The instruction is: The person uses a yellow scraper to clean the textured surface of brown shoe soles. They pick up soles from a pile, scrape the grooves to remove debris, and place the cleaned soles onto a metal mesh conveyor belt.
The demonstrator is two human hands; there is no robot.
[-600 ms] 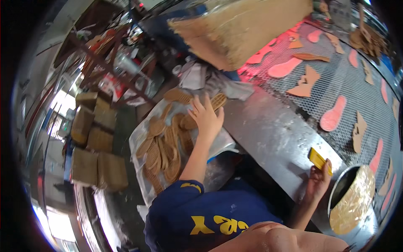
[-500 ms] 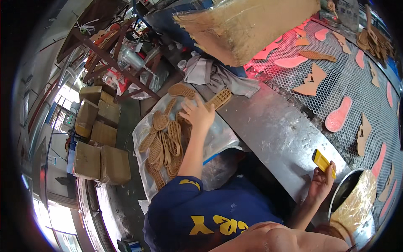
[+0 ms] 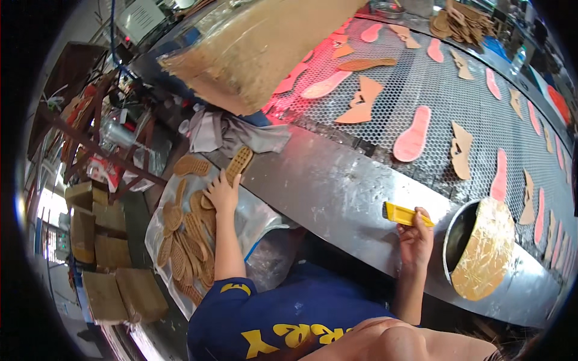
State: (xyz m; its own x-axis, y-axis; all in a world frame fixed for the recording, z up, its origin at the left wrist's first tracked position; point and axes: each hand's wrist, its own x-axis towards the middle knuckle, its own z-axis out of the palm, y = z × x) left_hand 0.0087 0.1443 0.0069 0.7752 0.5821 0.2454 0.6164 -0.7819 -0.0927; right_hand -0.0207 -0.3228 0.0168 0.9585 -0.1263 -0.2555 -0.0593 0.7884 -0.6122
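My left hand (image 3: 223, 195) reaches over a heap of brown shoe soles (image 3: 191, 240) lying in a clear plastic bag. Its thumb and forefinger are around the near end of one brown sole (image 3: 239, 163) with a gridded tread, while the other fingers are spread. Another sole (image 3: 191, 166) lies just left of that hand. In my right hand (image 3: 416, 237), above the metal ledge (image 3: 337, 201), a brush with a flat yellow handle (image 3: 408, 214) is pinched, its dark bristles pointing left. Beside this hand stands a round metal pot (image 3: 453, 240), partly covered by a film-wrapped tan board (image 3: 489, 249).
Beyond the ledge, a mesh conveyor (image 3: 385, 126) carries pink insoles (image 3: 413, 133) and tan cut pieces (image 3: 462, 150). A large cardboard sheet (image 3: 253, 54) overhangs its left end, near a grey cloth (image 3: 241, 133). Cartons (image 3: 105, 295) stand at left. Another person's hand (image 3: 456, 13) touches soles at the far side.
The view has swung right, so the scene sits further left. My right hand has lifted the brush away from the body and turned it flatter. My left hand stays at the sole.
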